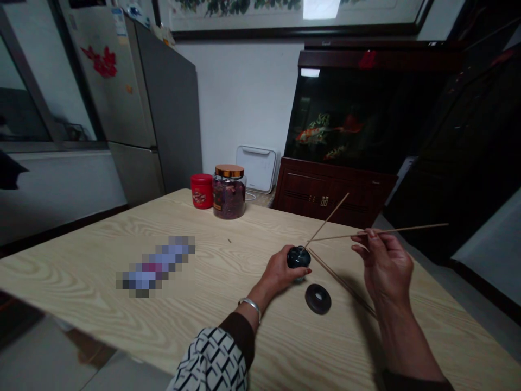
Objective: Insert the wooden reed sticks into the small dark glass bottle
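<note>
Two bare hands work over a pale wood-grain surface point(244, 331). The left hand point(279, 270) has its grip clamped around one small, round, glossy dark pot point(299, 257), held close to the surface, and one silver bangle point(249, 305) circles that wrist. The right hand point(386, 266) has its grip pinched on one thin pale wooden stick point(407, 229), whose far end reaches the pot. A second stick point(328, 219) rises from the pot, and a third stick point(342, 282) slants down from it, though in this dim light it may be a pair. One flat dark ring point(318, 299) with a central hole lies just beside the pot. Well apart stand one red cylindrical tin point(201, 191) and one glass jar point(229, 198) with a copper-coloured lid, holding dark reddish dried pieces
</note>
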Action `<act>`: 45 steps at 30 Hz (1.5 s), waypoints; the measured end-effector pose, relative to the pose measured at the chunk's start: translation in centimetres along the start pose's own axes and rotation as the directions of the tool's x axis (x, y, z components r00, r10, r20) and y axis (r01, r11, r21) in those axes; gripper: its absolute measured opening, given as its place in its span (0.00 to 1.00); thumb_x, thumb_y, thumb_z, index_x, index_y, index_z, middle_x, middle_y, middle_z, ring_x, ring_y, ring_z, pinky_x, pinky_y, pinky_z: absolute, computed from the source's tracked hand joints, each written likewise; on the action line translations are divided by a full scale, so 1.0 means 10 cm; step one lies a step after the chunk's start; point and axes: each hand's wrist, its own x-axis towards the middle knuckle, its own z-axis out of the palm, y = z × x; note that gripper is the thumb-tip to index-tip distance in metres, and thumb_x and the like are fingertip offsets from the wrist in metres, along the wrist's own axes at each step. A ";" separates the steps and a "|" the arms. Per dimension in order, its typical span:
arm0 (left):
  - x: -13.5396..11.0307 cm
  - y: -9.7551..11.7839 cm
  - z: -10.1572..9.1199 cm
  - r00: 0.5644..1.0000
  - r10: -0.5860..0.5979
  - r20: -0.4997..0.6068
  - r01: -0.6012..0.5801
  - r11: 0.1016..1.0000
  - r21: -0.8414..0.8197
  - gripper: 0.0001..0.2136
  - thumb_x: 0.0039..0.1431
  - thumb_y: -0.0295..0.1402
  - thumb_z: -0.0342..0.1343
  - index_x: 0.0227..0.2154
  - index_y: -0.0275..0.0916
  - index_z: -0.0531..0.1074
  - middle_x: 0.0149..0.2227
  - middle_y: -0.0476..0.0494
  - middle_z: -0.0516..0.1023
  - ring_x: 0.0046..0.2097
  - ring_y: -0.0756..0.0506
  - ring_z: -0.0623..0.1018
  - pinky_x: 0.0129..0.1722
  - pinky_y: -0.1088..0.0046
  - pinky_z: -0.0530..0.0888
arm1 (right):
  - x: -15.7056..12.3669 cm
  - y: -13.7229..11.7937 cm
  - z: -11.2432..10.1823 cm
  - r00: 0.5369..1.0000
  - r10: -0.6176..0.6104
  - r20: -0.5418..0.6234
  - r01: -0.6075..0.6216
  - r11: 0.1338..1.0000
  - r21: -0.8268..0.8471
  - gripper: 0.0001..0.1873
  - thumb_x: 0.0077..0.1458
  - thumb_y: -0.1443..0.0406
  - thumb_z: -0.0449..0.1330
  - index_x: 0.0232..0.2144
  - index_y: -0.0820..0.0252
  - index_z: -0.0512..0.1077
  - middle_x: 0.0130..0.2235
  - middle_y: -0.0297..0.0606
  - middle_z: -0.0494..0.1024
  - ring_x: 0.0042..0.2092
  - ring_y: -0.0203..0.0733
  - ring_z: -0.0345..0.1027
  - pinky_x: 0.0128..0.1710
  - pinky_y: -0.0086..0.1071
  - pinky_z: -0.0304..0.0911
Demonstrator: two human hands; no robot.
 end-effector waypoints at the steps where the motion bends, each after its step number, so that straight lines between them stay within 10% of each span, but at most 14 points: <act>1: 0.00 0.00 0.00 1.000 -0.002 0.001 0.002 1.000 -0.003 0.29 0.42 0.42 0.71 0.48 0.37 0.72 0.40 0.42 0.80 0.41 0.42 0.78 0.42 0.67 0.74 | -0.04 0.02 0.04 1.000 -0.016 0.010 0.016 1.000 -0.022 0.13 0.47 0.59 0.70 0.32 0.60 0.74 0.34 0.35 0.76 0.34 0.36 0.75 0.29 0.26 0.71; 13: -0.01 0.00 0.00 1.000 0.007 -0.010 -0.007 1.000 0.008 0.30 0.41 0.44 0.71 0.48 0.38 0.73 0.41 0.42 0.80 0.42 0.41 0.78 0.42 0.67 0.74 | -0.18 0.17 0.11 0.985 -0.079 0.155 0.114 0.966 -0.231 0.12 0.54 0.57 0.66 0.33 0.60 0.73 0.35 0.36 0.76 0.35 0.39 0.75 0.33 0.34 0.74; 28: 0.00 -0.03 0.00 1.000 0.023 0.002 -0.023 0.999 0.032 0.30 0.43 0.44 0.70 0.49 0.39 0.72 0.41 0.43 0.79 0.42 0.42 0.77 0.42 0.69 0.73 | -0.26 0.50 0.07 0.889 0.147 0.435 0.144 0.810 -0.568 0.18 0.60 0.52 0.55 0.41 0.58 0.75 0.40 0.41 0.80 0.40 0.44 0.73 0.36 0.33 0.66; 37: 0.00 -0.01 0.00 1.000 0.009 -0.001 -0.009 1.000 0.001 0.29 0.42 0.44 0.70 0.48 0.38 0.73 0.40 0.42 0.79 0.41 0.42 0.78 0.42 0.68 0.74 | 0.09 0.66 -0.66 0.782 0.557 0.279 0.339 -0.004 -0.941 0.08 0.53 0.59 0.59 0.33 0.55 0.75 0.39 0.41 0.79 0.40 0.46 0.72 0.33 0.34 0.56; 45: 0.00 0.01 0.01 1.000 0.009 0.002 -0.009 1.000 -0.014 0.27 0.43 0.42 0.70 0.46 0.38 0.73 0.40 0.43 0.80 0.41 0.42 0.78 0.42 0.67 0.74 | 0.04 0.64 -0.56 0.770 0.597 0.225 0.318 -0.053 -0.947 0.07 0.53 0.64 0.55 0.31 0.55 0.73 0.36 0.39 0.80 0.38 0.42 0.71 0.31 0.32 0.52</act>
